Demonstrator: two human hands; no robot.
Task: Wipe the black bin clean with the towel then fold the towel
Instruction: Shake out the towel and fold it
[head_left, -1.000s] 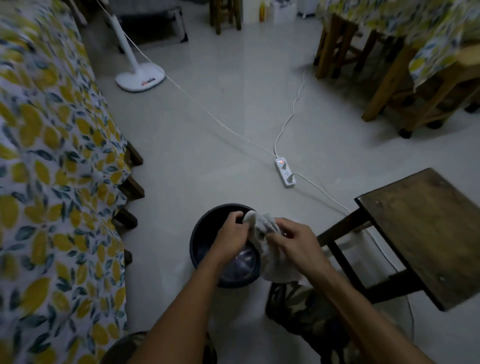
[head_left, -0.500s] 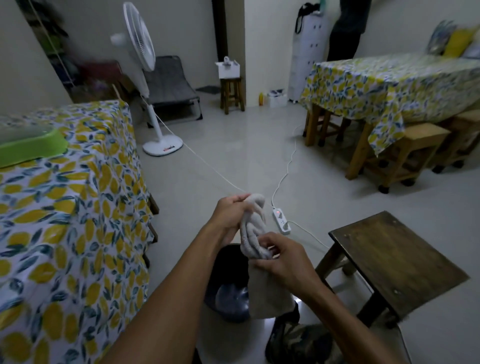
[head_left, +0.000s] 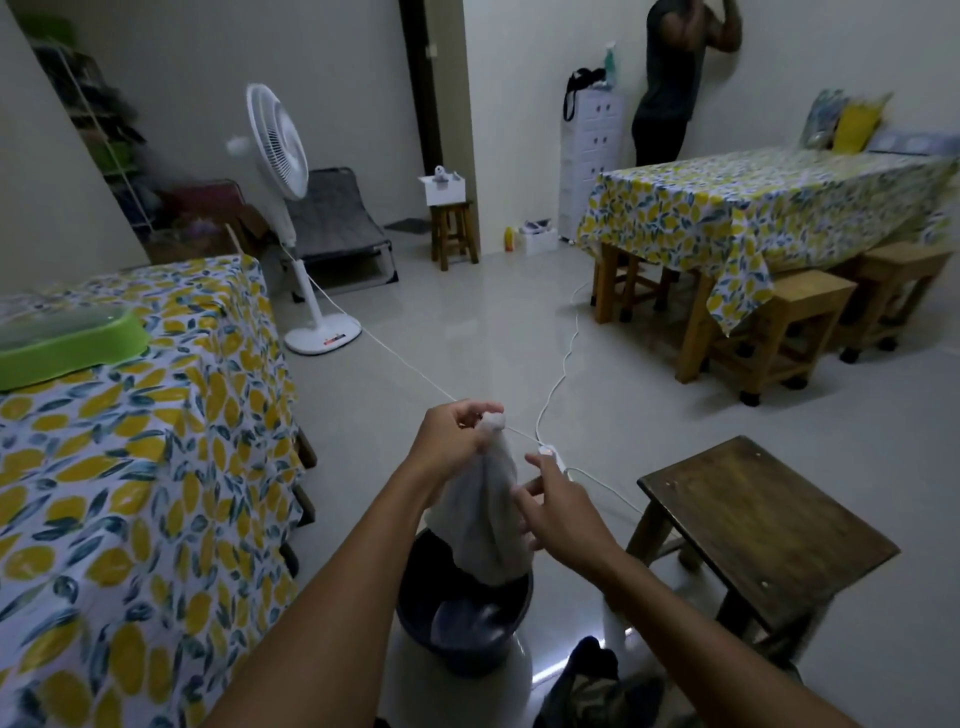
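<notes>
The black bin (head_left: 415, 613) stands on the floor below my hands, its mouth facing up. A white towel (head_left: 480, 525) hangs above it. My left hand (head_left: 452, 441) pinches the towel's top corner and holds it up. My right hand (head_left: 558, 512) touches the towel's right edge lower down, fingers spread apart. The towel's lower end hangs just over the bin's rim and hides part of the opening.
A dark wooden stool (head_left: 763, 535) stands to my right. A table with a lemon-print cloth (head_left: 130, 467) and a green tray (head_left: 67, 338) is on the left. A power strip (head_left: 558, 460) and cords cross the floor. A fan (head_left: 291, 208), another table (head_left: 753, 208) and a person (head_left: 670, 78) are farther back.
The towel came up out of the bin and now hangs from my left hand. My right hand loosened from a grip to open fingers. My view tilted upward.
</notes>
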